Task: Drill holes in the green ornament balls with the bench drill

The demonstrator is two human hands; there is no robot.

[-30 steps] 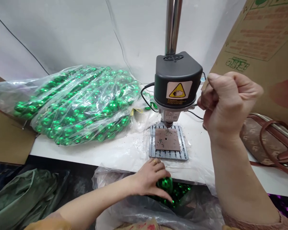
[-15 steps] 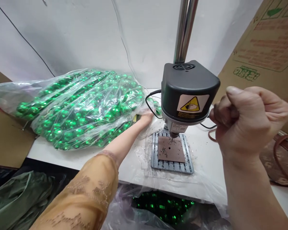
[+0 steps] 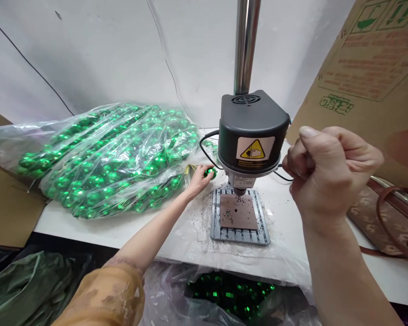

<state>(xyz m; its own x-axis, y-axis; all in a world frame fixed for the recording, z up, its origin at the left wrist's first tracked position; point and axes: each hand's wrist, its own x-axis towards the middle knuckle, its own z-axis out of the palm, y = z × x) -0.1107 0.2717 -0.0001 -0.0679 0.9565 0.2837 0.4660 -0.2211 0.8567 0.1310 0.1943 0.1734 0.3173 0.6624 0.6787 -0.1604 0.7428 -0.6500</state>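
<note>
My left hand pinches a shiny green faceted ball, just left of the bench drill. The drill's black motor housing bears a yellow warning sticker. Its chuck is above a brown square plate with a small dark hole, lying on the grooved metal base. Dark chips are scattered over plate and base. At the drill's right side my right hand is closed in a fist; whatever it grips is hidden. A clear bag of green balls lies to the left.
Cardboard stands behind right, as a large box, and at far left. A patterned bag with a brown strap rests on the white table at right. Below the front edge, more green balls lie in plastic. A steel column rises behind the drill.
My left hand has come toward me from behind the plastic bag's edge, and a green ball now shows in its fingers. The right fist keeps its place beside the drill. The view has shifted slightly.
</note>
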